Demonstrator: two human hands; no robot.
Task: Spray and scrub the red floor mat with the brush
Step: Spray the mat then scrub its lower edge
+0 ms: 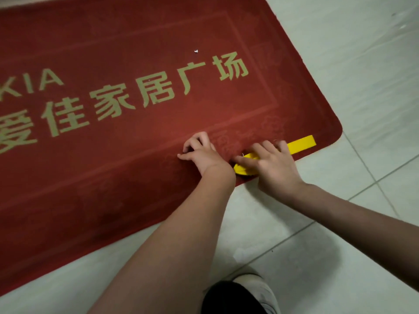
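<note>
While the right hand (274, 165) lies spread flat over the head of the brush (301, 143), pressing it down, scrubbing looks to be in hand at the mat's (113, 166) near corner, at about 3 o'clock in the view. The left hand (200, 152) rests on the mat just beside it, toward 9 o'clock, with its fingers bent and their tips on the pile. Whether it pinches anything I cannot tell.

No spray bottle shows, and the pile has no patch that reads clearly as wet, so the spraying cannot be judged. The wide stretch of mat from 9 to 12 o'clock looks untouched, and a white speck (196, 51) sits on it near 12 o'clock. My guess is that most of the scrubbing is left.

The brush lies on the mat close to its near edge. Its long axis runs from 8 to 2 o'clock, roughly along that edge. The head is under the palm, and the bare handle points to 2 o'clock, toward the rounded corner.
</note>
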